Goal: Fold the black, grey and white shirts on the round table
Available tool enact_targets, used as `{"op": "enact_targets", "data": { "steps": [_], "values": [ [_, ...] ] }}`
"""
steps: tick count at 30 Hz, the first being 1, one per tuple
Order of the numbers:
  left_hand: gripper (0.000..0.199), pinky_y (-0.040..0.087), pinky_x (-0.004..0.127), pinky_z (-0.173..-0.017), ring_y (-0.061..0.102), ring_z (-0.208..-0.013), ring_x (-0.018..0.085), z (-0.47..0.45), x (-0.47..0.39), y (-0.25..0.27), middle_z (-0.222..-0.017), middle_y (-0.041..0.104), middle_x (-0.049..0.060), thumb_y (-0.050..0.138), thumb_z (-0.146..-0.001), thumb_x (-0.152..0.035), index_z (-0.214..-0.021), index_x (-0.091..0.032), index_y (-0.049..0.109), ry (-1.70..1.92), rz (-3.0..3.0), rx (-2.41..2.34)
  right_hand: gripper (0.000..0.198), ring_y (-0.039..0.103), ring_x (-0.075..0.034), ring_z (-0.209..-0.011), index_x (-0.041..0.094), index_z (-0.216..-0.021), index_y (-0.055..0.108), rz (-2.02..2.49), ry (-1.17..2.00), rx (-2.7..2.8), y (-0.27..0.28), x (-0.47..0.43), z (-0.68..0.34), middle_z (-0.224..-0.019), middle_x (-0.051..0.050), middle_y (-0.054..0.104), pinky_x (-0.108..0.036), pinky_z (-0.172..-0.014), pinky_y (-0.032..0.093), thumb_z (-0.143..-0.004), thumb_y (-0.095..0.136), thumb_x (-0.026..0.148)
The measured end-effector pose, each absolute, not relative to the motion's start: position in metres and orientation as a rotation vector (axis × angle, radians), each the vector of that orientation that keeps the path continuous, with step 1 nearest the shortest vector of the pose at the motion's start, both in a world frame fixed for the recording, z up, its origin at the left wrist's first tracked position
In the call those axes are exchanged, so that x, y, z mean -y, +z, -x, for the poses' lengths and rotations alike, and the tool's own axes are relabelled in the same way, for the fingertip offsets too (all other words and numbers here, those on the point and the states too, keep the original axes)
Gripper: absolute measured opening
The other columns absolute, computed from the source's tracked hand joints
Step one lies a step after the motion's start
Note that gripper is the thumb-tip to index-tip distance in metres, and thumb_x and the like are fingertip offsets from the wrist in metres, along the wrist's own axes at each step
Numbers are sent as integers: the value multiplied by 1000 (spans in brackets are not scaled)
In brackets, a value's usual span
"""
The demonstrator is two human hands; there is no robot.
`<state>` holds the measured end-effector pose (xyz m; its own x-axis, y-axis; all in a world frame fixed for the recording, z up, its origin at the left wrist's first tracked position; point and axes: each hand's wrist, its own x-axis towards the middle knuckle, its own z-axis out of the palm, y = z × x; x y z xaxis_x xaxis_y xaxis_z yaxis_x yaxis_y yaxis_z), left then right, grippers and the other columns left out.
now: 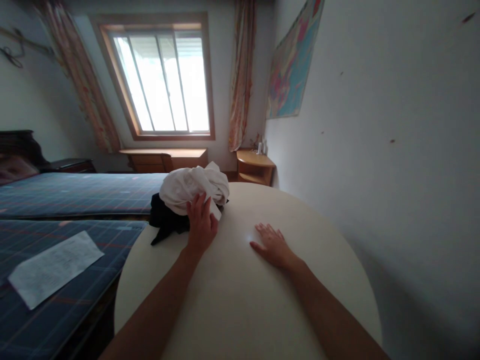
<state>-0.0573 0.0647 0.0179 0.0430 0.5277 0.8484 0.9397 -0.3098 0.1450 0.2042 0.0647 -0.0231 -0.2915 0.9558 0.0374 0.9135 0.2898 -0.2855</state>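
Note:
A crumpled white garment (pixel 183 184) lies in a heap on the round cream table (pixel 247 305), on top of a black garment (pixel 167 220). My left hand (pixel 201 222) rests its fingertips against the near side of the white cloth, the fingers apart and not closed round it. A flap of the white cloth hangs down beside these fingers. To the right of the heap, my right hand (pixel 273 246) lies palm down on the tabletop with fingers spread, holding nothing.
Left of the table are mattresses with blue plaid covers (pixel 90 192), the nearer bearing a printed sheet (pixel 56 270). A desk (pixel 180 156) stands under the window, and a corner shelf (pixel 255 159) is at the back. A white wall (pixel 393 200) runs along the right.

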Motion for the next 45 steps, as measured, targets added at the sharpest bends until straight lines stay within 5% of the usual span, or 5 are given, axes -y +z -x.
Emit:
{"op": "enact_targets", "data": {
  "steps": [10, 19, 29, 37, 45],
  "values": [
    [55, 34, 44, -118, 42, -140, 23, 20, -55, -3, -151, 48, 10, 37, -92, -8, -143, -20, 50, -841, 2558, 1064, 113, 34, -31, -146, 23, -158, -14, 1339, 279, 2151, -21, -63, -198, -161, -18, 28, -55, -118, 22, -84, 65, 56],
    [40, 23, 48, -122, 37, -142, 28, 18, -47, 3, -147, 51, 7, 59, -91, -29, -130, -23, 59, -851, 2601, 1068, 39, 34, -30, -145, 19, -122, 64, 1198, 171, 2269, -22, -65, -191, -151, -15, 46, -47, -118, 28, -86, 68, 34],
    [70, 31, 51, -116, 32, -144, 35, 35, -55, -6, -154, 42, 15, 62, -88, -52, -146, -18, 44, -775, 2525, 1444, 26, 60, -19, -64, 21, -83, 63, 1556, 212, 1613, 9, -67, -235, -72, -4, 67, -28, -61, 43, -87, 56, 46],
    [31, 42, 43, -103, 59, -118, 29, 24, -50, 4, -123, 68, 11, 59, -84, -15, -113, -19, 66, -751, 2670, 1535, 38, 63, -29, -107, 13, -110, 68, 1518, -3, 1448, -11, -89, -275, -114, -18, 69, -44, -97, 48, -80, 53, 33],
    [36, 47, 33, -79, 66, -86, 24, 22, -54, 14, -91, 73, 9, 44, -97, -44, -97, -15, 66, -1666, 2420, 1990, 52, 31, -33, -146, 28, -131, 62, 1248, 180, 2240, -5, -66, -236, -146, -7, 54, -60, -120, 13, -85, 64, 52]
  ]
}}
